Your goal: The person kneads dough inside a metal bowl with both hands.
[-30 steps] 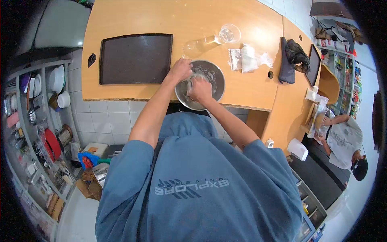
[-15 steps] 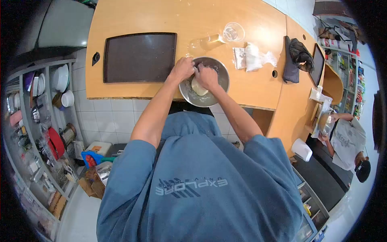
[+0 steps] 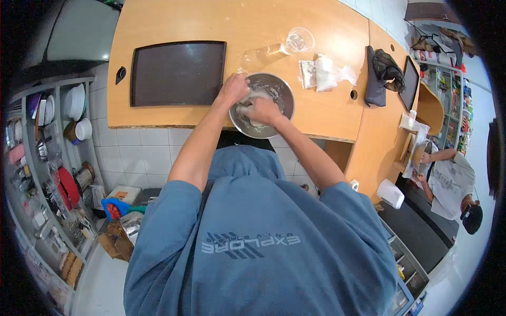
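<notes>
A round metal bowl [image 3: 286, 105] stands at the table's front edge, its inner wall smeared with pale residue. At its upper left rim, my left hand [image 3: 235, 88] is closed on the edge. My right hand [image 3: 262, 110] is inside the bowl, its fingers curled into pale dough [image 3: 255, 123] that shows partly below them. Beyond the bowl are a clear plastic cup [image 3: 300, 40] and a clear bottle lying on its side [image 3: 258, 57]. White plastic packets [image 3: 325, 72] lie to the right of the bowl.
A dark tray [image 3: 178, 73] lies on the left of the table [image 3: 337, 121]. Black cloth items [image 3: 377, 79] are on the right. Another person [image 3: 450, 179] holds a bowl at the far right. Shelves with dishes [image 3: 50, 158] stand at left.
My right hand has moved within the bowl, up and then back down and left over the dough. My left hand stays at the rim. The whole view has shifted slightly.
</notes>
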A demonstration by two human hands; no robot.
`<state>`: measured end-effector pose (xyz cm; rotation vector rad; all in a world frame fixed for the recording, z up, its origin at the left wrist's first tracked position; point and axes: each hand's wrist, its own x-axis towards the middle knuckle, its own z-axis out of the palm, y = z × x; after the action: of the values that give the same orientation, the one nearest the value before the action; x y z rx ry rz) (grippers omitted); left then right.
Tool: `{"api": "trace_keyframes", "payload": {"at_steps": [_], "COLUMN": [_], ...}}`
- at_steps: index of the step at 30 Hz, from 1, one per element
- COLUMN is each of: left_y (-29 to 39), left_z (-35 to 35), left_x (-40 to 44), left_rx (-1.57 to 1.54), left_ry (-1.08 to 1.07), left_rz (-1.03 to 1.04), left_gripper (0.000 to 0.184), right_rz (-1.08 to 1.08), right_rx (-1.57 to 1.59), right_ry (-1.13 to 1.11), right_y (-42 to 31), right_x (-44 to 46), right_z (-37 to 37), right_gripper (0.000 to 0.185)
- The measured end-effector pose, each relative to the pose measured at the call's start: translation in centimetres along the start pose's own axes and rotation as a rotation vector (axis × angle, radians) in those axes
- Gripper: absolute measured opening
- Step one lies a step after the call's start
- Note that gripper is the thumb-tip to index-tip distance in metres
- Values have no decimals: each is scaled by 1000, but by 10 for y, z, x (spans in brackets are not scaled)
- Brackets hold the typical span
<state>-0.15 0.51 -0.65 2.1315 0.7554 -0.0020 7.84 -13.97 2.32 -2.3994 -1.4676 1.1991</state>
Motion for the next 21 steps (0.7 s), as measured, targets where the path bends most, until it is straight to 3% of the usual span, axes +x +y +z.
{"api": "trace_keyframes", "payload": {"at_steps": [6, 21], "left_y": [-5, -8], "left_z": [5, 3], "left_x": [-2, -1], "left_rx": [-17, -38], "left_ry": [24, 22], "left_rz": [16, -5], "left_gripper": [21, 23], "right_rz": [-56, 10], "right_rx": [-269, -191], "right_ry": [351, 382], "right_y": [1, 2], "right_x": [-15, 17], "right_z": [34, 33], "right_gripper": [35, 28]}}
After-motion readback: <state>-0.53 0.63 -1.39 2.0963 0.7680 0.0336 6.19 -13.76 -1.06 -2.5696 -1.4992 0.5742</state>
